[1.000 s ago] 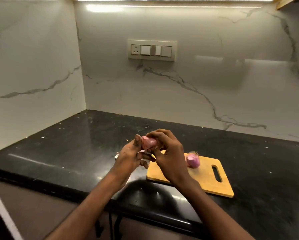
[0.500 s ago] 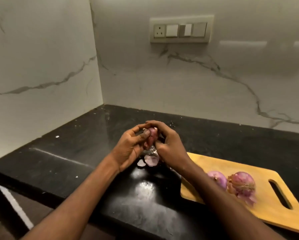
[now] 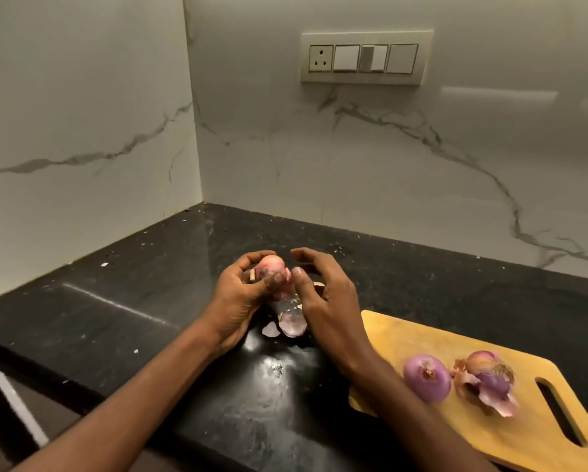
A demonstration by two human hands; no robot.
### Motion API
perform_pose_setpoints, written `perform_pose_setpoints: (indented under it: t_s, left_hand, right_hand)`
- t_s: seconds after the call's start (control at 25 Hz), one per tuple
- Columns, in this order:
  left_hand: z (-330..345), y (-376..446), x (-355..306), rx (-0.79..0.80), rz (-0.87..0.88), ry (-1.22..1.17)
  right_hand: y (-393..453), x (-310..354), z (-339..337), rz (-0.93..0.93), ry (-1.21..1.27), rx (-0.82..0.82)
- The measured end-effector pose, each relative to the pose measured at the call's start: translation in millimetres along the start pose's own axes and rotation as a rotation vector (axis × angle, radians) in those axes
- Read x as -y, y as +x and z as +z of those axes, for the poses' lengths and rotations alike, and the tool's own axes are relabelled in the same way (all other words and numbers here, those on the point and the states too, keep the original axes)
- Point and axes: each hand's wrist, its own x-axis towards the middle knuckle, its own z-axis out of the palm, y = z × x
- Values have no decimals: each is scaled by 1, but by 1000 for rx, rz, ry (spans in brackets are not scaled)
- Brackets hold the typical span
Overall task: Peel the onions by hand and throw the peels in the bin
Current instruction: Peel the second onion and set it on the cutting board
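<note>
Left hand [image 3: 243, 294] grips onion [image 3: 270, 267] above counter [image 3: 132, 301]. Right hand [image 3: 323, 294] just beside it, fingers curled, maybe pinching peel, unclear. Peels [image 3: 287, 327] on counter below. Two onions [image 3: 427, 378] on board [image 3: 405, 335], right.

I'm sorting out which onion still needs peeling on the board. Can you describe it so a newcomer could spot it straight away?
Find the wooden cutting board on the black counter, at the right. Two onions sit side by side on it; take the half-peeled onion nearer the handle slot. Unlike the smooth purple onion to its left, it has loose papery skin flaring off it.
</note>
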Motion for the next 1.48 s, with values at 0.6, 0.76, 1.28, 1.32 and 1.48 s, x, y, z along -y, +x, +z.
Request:
perform_pose_setpoints:
  t_s: [0.6, 0.76, 1.28, 1.32, 1.48]
  left_hand:
    - [-8, 6, -2, -98, 55, 164]
    - [-7, 2, -2, 64, 68, 250]
    - [-12, 5, 0, 123, 38, 255]
    - [-10, 3, -2, 136, 26, 261]
    - [-1, -7, -9, 194, -43, 269]
  right_hand:
    - [3, -7, 4, -80, -304, -77]
    - [2, -3, 5, 5, -331, -67]
    - [9, 0, -5, 11, 132, 38]
    - [9, 0, -5, 33, 167, 8]
    - [10, 3, -1, 29, 29, -105]
